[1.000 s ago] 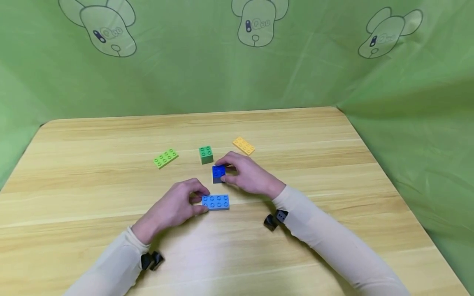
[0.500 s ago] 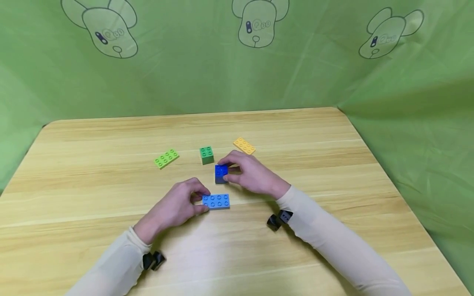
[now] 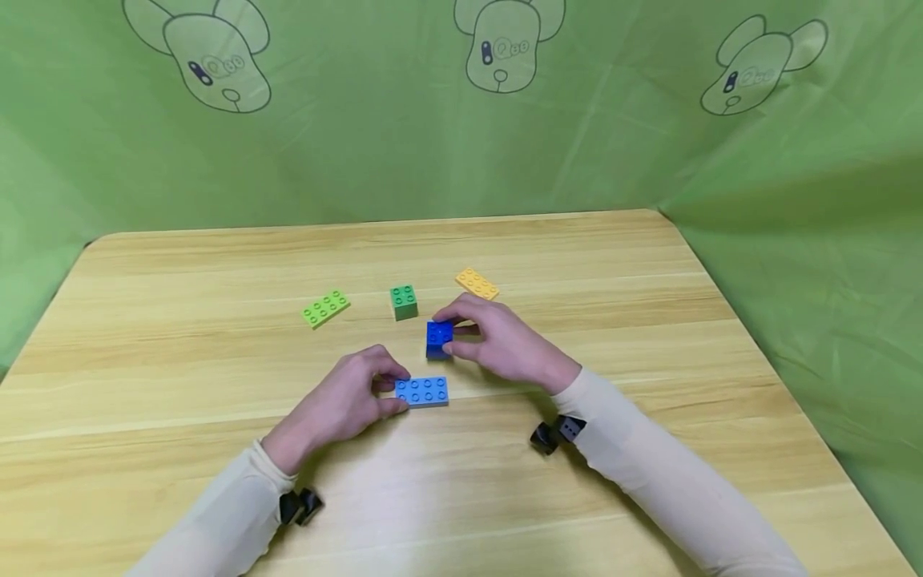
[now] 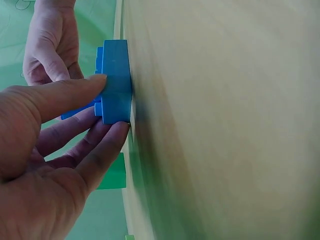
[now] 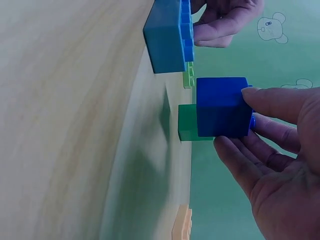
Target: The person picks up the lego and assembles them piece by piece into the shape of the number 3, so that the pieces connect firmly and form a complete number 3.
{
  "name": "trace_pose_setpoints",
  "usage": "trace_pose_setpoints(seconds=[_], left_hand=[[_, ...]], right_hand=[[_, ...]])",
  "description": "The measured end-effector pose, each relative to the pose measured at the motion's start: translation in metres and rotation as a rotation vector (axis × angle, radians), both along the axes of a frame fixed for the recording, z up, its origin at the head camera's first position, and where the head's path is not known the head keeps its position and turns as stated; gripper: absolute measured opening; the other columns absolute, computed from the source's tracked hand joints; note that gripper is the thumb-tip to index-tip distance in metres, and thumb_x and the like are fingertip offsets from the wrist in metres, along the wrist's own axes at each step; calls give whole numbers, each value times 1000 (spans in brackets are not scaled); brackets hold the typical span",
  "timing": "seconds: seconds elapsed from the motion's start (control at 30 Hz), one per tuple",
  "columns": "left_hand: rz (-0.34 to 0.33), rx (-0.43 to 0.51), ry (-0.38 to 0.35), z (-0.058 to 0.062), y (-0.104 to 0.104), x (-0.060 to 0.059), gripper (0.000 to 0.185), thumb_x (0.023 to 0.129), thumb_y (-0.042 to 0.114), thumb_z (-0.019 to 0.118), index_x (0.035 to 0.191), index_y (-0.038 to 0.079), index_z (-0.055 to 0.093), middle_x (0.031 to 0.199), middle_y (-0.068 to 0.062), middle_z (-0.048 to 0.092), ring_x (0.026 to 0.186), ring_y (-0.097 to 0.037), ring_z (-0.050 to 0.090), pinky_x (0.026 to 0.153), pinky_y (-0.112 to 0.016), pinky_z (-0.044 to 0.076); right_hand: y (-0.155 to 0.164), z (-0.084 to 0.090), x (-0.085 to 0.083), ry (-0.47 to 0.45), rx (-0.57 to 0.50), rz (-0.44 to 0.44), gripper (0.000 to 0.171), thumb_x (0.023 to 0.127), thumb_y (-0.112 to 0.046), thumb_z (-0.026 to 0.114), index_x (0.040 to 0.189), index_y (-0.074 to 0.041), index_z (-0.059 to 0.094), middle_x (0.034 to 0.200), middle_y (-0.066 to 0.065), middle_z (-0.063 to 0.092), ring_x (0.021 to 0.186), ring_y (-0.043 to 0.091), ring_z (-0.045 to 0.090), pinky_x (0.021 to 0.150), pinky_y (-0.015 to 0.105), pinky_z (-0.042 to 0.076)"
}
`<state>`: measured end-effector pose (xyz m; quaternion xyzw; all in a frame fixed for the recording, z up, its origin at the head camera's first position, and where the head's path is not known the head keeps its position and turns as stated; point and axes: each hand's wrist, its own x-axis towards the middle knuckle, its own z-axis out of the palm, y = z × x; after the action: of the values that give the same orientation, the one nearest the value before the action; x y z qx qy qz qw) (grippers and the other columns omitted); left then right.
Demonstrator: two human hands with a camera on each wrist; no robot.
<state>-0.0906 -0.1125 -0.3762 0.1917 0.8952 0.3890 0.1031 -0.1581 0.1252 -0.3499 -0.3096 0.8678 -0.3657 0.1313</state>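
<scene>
My left hand point(image 3: 339, 405) lies nearest me on the table point(image 3: 180, 377), thumb and fingers pinching the left end of the light blue brick point(image 3: 421, 392). That brick sits flat on the wood, studs up, its long side running left to right. In the left wrist view my thumb point(image 4: 60, 97) presses its near face and my fingers point(image 4: 95, 150) curl round the far one, so the hand is clamped on it.

Just beyond, my right hand point(image 3: 505, 349) holds the dark blue cube point(image 3: 438, 337), pinched between thumb and fingertips. In the right wrist view the cube point(image 5: 222, 106) hangs clear of the tabletop, a gap showing between it and the wood, with my thumb point(image 5: 280, 102) on one side and my fingers point(image 5: 245, 165) under the other. It is above and slightly behind the light blue brick point(image 5: 167, 37), apart from it, not touching.

Further off stands the green cube point(image 3: 404, 301), just left of and beyond the dark blue one, resting on the table. To its left, well apart, lies the lime brick point(image 3: 325, 308), flat and angled. To the right, just past my right knuckles, is the yellow brick point(image 3: 476, 283), also flat and angled.

Behind the table's far edge hangs a green cloth point(image 3: 360, 144) printed with cartoon animal heads.
</scene>
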Motion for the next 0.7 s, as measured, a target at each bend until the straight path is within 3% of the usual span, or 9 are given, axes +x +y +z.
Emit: trace_pose_setpoints(seconds=[0.37,0.7], left_hand=[[-7,-21,2,1,1,-1,33,77,12,85,107,5,73,93,4,61,84,-13,59,77,-28,53],[-24,-35,8,3,0,-2,31,78,13,84,105,4,73,95,2,63,84,-14,60,77,-29,53]], right_hand=[[5,6,5,-5,0,13,36,92,-10,70,127,-7,61,125,3,59,114,18,58,97,33,49],[4,10,14,-3,-67,70,35,90,-8,72,124,-4,62,120,4,60,111,19,59,95,32,50]])
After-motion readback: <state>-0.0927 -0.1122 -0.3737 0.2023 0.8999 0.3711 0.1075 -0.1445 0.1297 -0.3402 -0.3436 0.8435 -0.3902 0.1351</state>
